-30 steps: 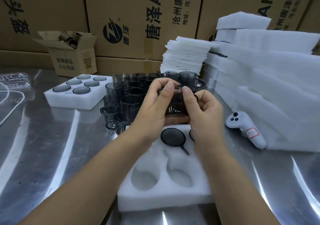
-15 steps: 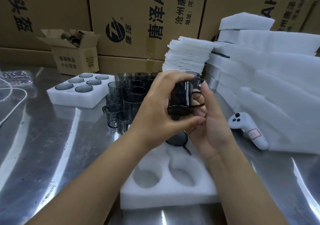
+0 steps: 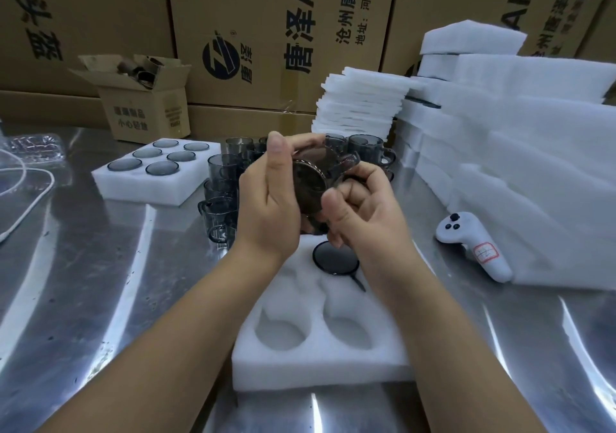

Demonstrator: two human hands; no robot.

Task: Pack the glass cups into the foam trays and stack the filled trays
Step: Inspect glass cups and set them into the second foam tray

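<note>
We see the smoky glass cup [image 3: 310,182] held in the air over the far part of the near foam tray [image 3: 320,366], about mid-bench. Half a second ago it stood upright with its handle to the right. Now it lies tipped, one round end turned toward us and the handle pointing up and to the right. The left grip [image 3: 270,206] clasps it from the left, thumb raised and fingers wrapped over the far side. The right grip [image 3: 363,212], which was laid flat against the handle side, now has its fingers curled in by the handle and its thumb pressed on the cup's near end.

In the near foam tray we can make out one seated cup [image 3: 335,259] in a middle pocket, and three bare pockets. The hands hide the far row. The far foam tray [image 3: 140,192], toward the bench's far left, holds six cups [image 3: 156,162], one in each pocket. Loose cups [image 3: 226,179] crowd the bench [image 3: 100,282] between the two trays.

An open small carton [image 3: 146,112] at the far edge holds dark pieces we cannot identify. Foam sheets [image 3: 360,106] and foam blocks [image 3: 533,166] pile up along the right edge, with a white controller [image 3: 473,246] lying beside them. A white cable [image 3: 30,199] runs along the left edge.
</note>
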